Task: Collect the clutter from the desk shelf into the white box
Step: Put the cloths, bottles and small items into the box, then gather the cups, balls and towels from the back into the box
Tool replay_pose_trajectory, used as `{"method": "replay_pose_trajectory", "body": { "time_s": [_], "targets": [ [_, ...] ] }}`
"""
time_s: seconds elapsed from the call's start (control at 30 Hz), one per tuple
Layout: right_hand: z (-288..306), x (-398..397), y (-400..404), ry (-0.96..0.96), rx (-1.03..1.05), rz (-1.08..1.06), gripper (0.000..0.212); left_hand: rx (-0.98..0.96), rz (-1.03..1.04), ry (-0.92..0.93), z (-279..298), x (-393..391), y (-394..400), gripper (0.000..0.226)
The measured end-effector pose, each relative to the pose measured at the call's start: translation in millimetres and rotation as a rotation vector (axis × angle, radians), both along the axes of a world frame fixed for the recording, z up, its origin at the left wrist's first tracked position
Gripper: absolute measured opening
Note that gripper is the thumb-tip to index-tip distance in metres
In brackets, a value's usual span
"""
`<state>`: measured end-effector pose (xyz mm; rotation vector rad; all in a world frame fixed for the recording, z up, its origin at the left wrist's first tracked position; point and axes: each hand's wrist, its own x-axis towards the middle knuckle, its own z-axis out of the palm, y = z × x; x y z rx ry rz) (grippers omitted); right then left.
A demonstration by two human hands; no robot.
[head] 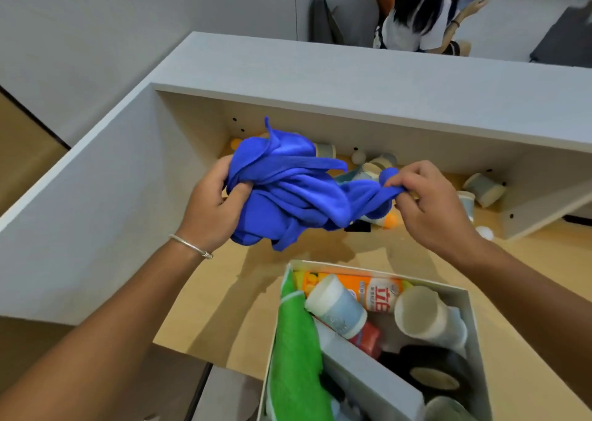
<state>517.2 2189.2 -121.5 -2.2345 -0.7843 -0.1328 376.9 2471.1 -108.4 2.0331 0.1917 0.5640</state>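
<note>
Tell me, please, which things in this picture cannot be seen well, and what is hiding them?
- Head view: the shelf clutter behind the blue cloth is mostly covered; the left hand and right hand hold the cloth in front of it.
- Head view: the white box is cut off by the bottom edge.
- Head view: what lies under the green cloth in the box is hidden.

A crumpled blue cloth (298,193) hangs above the desk shelf (352,116), where paper cups (483,190) lie toppled. The white box (471,311) stands nearby, already crowded.
</note>
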Motion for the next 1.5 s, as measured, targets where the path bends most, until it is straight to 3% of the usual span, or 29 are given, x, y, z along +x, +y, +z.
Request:
{"method": "replay_pose_trajectory", "body": {
  "time_s": [0.23, 0.4, 0.5, 0.6, 0.7, 0.77, 0.93, 1.03, 1.17, 1.33, 1.4, 1.5],
  "targets": [
    [41.4, -56.5, -64.6, -0.147, 0.077, 0.114, 0.025, 0.134, -0.173, -0.035, 29.6, -31.1, -62.4, 0.032],
    [51.9, -89.7, -97.8, -0.155, 0.080, 0.170, 0.027, 0.173, -0.263, 0.040, 34.5, -50.6, -91.6, 0.033],
    [44.4, -102.3, -109.9, -0.007, -0.091, 0.205, 0.030, 0.291, -0.320, 0.150, 23.7, -55.1, -110.7, 0.038],
    [28.5, -110.2, -115.0, 0.069, -0.327, 0.250, 0.057, 0.513, -0.394, 0.274, 0.5, -60.6, -126.9, 0.057],
    [11.2, -114.4, -111.8, 0.103, -0.456, 0.311, 0.086, 0.798, -0.486, 0.378, -23.9, -64.4, -131.9, 0.058],
    [-2.6, -116.1, -106.5, 0.072, -0.544, 0.380, 0.089, 0.956, -0.526, 0.449, -35.9, -63.7, -128.7, 0.060],
    [-33.6, -119.9, -91.8, 0.025, -0.733, 0.457, 0.084, 1.030, -0.511, 0.486, -53.3, -59.9, -123.2, 0.059],
    [-37.2, -118.6, -87.8, 0.043, -0.734, 0.456, 0.088, 0.993, -0.498, 0.479, -55.8, -62.2, -124.5, 0.060],
    [-17.4, -107.4, -87.8, 0.188, -0.573, 0.472, 0.095, 0.739, -0.508, 0.468, -43.3, -64.6, -115.4, 0.074],
    [9.9, -65.6, -65.0, 0.312, -0.354, 0.364, 0.075, 0.442, -0.361, 0.385, -24.0, -37.8, -82.7, 0.072],
    [8.9, -43.9, -50.2, 0.324, -0.286, 0.289, 0.070, 0.400, -0.275, 0.335, -26.7, -16.3, -59.8, 0.069],
    [-4.6, -8.6, -22.8, 0.321, -0.299, 0.188, 0.080, 0.395, -0.156, 0.343, -45.4, 20.1, -18.6, 0.063]
  ]
}}
